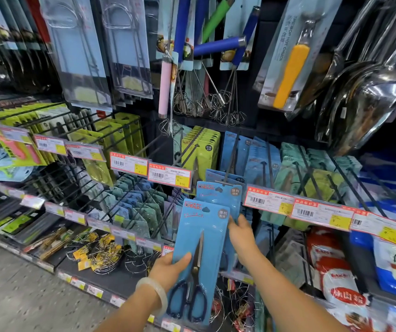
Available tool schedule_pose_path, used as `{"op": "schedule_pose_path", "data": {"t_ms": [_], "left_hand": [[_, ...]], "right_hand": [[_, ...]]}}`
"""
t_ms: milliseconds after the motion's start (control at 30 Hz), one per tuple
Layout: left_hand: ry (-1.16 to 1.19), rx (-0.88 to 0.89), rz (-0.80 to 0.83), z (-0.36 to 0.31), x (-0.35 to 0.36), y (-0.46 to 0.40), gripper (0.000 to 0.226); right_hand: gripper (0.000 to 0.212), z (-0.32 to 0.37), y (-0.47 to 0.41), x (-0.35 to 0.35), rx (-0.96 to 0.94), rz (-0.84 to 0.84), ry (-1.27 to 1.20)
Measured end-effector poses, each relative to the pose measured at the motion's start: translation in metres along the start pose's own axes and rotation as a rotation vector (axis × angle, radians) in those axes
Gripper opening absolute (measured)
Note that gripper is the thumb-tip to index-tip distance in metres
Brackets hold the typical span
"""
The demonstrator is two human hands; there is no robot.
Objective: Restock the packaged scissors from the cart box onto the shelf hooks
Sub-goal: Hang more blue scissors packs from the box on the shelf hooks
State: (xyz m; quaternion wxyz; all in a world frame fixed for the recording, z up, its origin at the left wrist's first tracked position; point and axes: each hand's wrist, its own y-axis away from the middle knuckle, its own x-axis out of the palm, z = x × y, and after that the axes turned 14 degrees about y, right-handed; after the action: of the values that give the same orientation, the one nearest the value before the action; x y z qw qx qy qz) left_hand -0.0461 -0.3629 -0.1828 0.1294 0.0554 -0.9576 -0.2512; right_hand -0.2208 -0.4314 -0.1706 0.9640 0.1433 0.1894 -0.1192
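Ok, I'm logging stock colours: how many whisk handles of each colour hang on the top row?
Blue handles: 4
Green handle: 1
Pink handle: 1
Total: 6 that show clearly

- Blue cardboard-backed scissors pack (200,250): smooth card under a glossy clear plastic blister; bright metal blades, dark plastic handles.
- Pale translucent bangle (155,293) on the left wrist: polished, stone-like.
- Large steel scoops (364,92) at the shelving's top right corner: mirror-glossy metal.
- Black wire hooks (230,161): matt metal.
- Red-edged price tags (268,200): paper in shiny sleeves.
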Motion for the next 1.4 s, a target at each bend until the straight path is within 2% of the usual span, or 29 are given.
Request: {"op": "schedule_pose_path", "data": {"t_ms": [233, 367, 500, 667, 833, 967, 1033, 1100, 1167, 1200, 1267, 1333, 1400], "left_hand": [[0.002, 0.001, -0.013, -0.002, -0.007, -0.004, 0.006], [0.007, 0.002, -0.014, -0.002, -0.01, -0.006, 0.008], [0.012, 0.006, -0.013, -0.002, -0.012, -0.008, 0.006], [0.0, 0.017, -0.014, 0.0, -0.012, -0.009, 0.007], [0.004, -0.006, 0.0, 0.003, -0.008, -0.01, 0.007], [-0.017, 0.01, -0.01, 0.007, -0.01, -0.014, 0.005], [-0.023, 0.014, -0.01, 0.009, -0.011, -0.016, 0.004], [-0.019, 0.004, -0.012, 0.01, -0.012, -0.018, 0.007], [-0.018, 0.005, -0.014, 0.011, -0.011, -0.018, 0.006], [-0.022, 0.007, -0.013, 0.011, -0.01, -0.018, 0.006], [-0.027, 0.011, -0.007, 0.01, -0.008, -0.019, 0.007], [-0.03, 0.025, 0.007, 0.008, -0.002, -0.019, 0.007], [-0.017, 0.032, 0.026, 0.008, 0.005, -0.019, 0.006]], "right_hand": [[0.014, -0.006, 0.004, 0.008, -0.027, -0.146, -0.01], [0.036, -0.006, 0.008, 0.013, -0.007, -0.201, 0.034], [0.027, -0.006, 0.008, 0.012, -0.037, -0.244, 0.074], [0.031, -0.002, 0.011, 0.014, -0.011, -0.27, 0.161], [0.033, 0.006, 0.012, 0.018, 0.022, -0.304, 0.113], [0.044, 0.012, 0.001, 0.015, 0.115, -0.142, 0.096], [0.05, 0.009, -0.008, 0.011, 0.181, -0.048, 0.181], [0.053, 0.005, -0.012, 0.005, 0.206, -0.054, 0.298], [0.05, 0.0, -0.008, -0.001, 0.18, -0.1, 0.219], [0.049, -0.002, -0.003, -0.003, 0.17, -0.066, 0.066], [0.049, -0.006, 0.012, -0.007, 0.165, 0.115, -0.154], [0.04, -0.012, 0.029, -0.011, 0.064, 0.262, -0.074], [0.025, -0.018, 0.04, -0.013, -0.034, 0.302, 0.037]]}}
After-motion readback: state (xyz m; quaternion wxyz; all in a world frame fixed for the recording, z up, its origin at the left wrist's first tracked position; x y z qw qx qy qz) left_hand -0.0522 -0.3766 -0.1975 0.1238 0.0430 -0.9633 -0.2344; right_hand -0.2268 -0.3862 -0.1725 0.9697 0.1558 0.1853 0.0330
